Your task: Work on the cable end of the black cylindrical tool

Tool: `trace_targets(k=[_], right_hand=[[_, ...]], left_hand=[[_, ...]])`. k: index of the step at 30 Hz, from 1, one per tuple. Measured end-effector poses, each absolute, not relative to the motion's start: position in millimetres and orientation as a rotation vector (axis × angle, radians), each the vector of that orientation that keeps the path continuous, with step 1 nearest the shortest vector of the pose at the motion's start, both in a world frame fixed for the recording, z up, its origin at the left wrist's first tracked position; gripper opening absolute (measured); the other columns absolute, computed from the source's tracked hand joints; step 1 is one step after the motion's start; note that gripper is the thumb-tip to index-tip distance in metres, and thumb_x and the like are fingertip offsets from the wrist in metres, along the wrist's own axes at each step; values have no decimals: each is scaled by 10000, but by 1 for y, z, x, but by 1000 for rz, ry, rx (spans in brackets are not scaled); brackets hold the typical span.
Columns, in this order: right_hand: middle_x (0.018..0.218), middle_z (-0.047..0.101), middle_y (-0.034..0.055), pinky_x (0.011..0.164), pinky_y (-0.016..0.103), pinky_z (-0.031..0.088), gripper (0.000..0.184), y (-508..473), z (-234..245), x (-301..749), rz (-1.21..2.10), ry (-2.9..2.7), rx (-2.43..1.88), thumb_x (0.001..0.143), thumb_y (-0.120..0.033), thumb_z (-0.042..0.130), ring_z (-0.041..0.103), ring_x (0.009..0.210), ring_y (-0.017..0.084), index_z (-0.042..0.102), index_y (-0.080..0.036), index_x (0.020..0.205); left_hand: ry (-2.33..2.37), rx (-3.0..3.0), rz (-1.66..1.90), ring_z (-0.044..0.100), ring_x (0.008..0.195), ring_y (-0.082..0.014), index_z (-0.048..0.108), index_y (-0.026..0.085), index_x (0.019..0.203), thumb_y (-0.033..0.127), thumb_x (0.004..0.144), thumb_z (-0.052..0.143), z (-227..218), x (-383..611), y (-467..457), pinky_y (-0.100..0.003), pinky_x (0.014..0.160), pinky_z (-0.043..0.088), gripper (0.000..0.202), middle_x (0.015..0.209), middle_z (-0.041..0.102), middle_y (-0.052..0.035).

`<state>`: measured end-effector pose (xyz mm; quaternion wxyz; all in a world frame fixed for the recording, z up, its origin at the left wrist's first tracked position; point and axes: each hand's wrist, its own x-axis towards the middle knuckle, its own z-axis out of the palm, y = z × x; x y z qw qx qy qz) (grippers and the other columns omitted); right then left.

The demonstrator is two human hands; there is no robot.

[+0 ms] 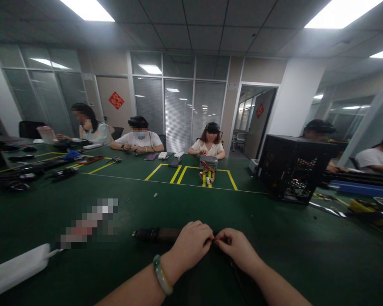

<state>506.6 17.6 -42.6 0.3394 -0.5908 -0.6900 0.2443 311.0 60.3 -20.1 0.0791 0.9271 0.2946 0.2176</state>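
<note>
My left hand is closed round a dark, tube-shaped tool that lies on the green table and sticks out to the left of the hand. A green bangle is on that wrist. My right hand is closed in a pinch right against the left hand's fingertips, on a small dark part I cannot make out. A thin dark cable runs from under the right hand toward me.
A white flat object lies at the near left. A black open computer case stands at the right. A small power unit with coloured wires sits within yellow tape lines. Several people sit along the far and right sides.
</note>
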Motion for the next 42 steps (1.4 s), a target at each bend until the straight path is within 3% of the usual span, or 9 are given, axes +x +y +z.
trace_targets(k=[9,19,27,32,42], right_hand=[[831,686,1,623,224,423,147,19,-46,509,695,-1768,-1557,836,-300,614,602,715,153,720,-204,865],[774,684,-3,619,227,416,140,17,-42,505,682,-1741,-1566,832,-280,602,609,702,156,716,-200,843],[826,691,4,620,224,418,168,18,-46,508,680,-1746,-1568,841,-313,591,612,728,156,708,-192,856],[765,681,3,591,224,415,153,20,-46,507,689,-1740,-1567,830,-290,597,600,681,154,713,-192,838],[790,676,-1,601,226,417,152,18,-44,509,711,-1753,-1546,841,-306,601,603,698,153,707,-198,855]], left_hand=[[997,2753,651,568,919,-190,596,219,953,223,860,595,-22,313,61,-333,834,418,93,971,635,-11],[915,2837,701,567,1040,-190,651,230,938,199,897,550,-22,315,60,-434,1034,326,113,1115,639,-15],[1016,2778,672,572,939,-194,603,215,1001,235,886,571,-20,316,58,-346,875,409,122,963,643,-23],[957,2789,688,566,928,-188,599,204,884,190,887,548,-21,319,57,-349,902,394,53,926,639,-16],[955,2743,763,558,1005,-191,586,215,945,194,853,594,-20,314,57,-400,1011,353,95,1034,635,-15]])
